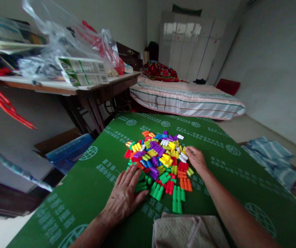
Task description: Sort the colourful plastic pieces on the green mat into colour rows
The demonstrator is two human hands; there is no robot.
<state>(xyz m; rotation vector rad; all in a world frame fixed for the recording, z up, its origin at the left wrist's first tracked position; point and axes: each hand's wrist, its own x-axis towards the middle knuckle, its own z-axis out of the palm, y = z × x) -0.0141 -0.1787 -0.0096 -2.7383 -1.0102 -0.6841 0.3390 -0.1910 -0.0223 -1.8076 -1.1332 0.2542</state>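
A loose heap of plastic building blocks (157, 149) in several colours lies on the green printed tabletop (106, 144). My left hand (125, 189) rests palm down at the near left of the heap, fingers spread, beside some green blocks (140, 186). At the right edge, my right hand (194, 158) has its fingers bent near white blocks (183, 157) and yellow ones; whether its fingertips grip a block is hidden. Joined green blocks (178, 199) lie at the near side of the heap, in front of a folded beige cloth (186, 230).
To the left stands a wooden desk (78, 90) bearing plastic bags (57, 41) and green-white boxes (84, 71). A blue bin (67, 153) sits below it. Beyond the table is a bed (186, 98); a striped blue cloth (270, 162) lies to the right.
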